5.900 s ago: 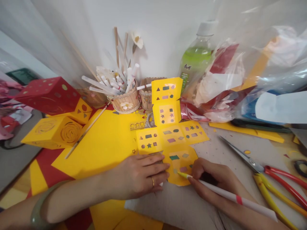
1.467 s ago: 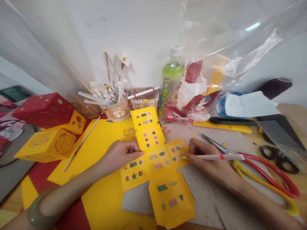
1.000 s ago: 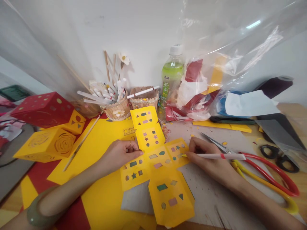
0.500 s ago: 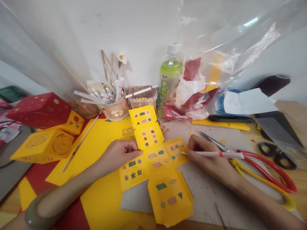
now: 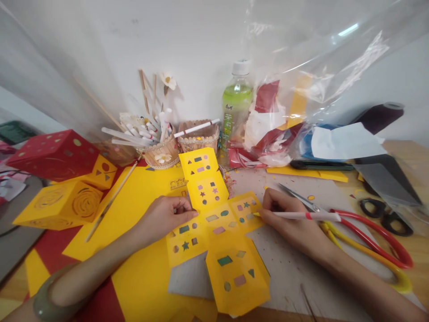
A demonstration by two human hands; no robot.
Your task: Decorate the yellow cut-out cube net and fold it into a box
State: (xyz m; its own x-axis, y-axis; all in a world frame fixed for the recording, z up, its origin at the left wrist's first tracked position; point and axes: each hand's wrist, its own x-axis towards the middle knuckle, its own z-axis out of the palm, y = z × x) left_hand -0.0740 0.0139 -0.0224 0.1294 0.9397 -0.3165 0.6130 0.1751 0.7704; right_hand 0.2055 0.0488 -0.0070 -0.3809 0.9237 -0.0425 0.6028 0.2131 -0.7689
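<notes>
A yellow paper box net (image 5: 217, 197), cross-shaped with flaps, has small shapes such as stars and rectangles cut through its panels. At its left panel, the thumb and curled fingers of my left hand (image 5: 172, 213) pinch the paper edge. A white marker pen (image 5: 301, 216) with a red band lies nearly level in the closed fingers of my right hand (image 5: 284, 219). The pen's yellow tip meets the net's right panel. Beside and partly behind my right wrist are scissors (image 5: 372, 232) with red and yellow handles, blades pointing up-left.
Yellow paper sheets (image 5: 140, 273) lie under my left arm. Yellow (image 5: 63, 203) and red (image 5: 55, 154) paper boxes stand left, near a thin stick (image 5: 112, 201). Behind are a pen basket (image 5: 162, 152), a bottle (image 5: 236, 107) and a clear bag of scraps (image 5: 268, 120). Black-handled scissors (image 5: 385, 214) lie right.
The whole view has shifted very slightly. Both hands, the marker pen and the box net hold the same positions relative to one another.
</notes>
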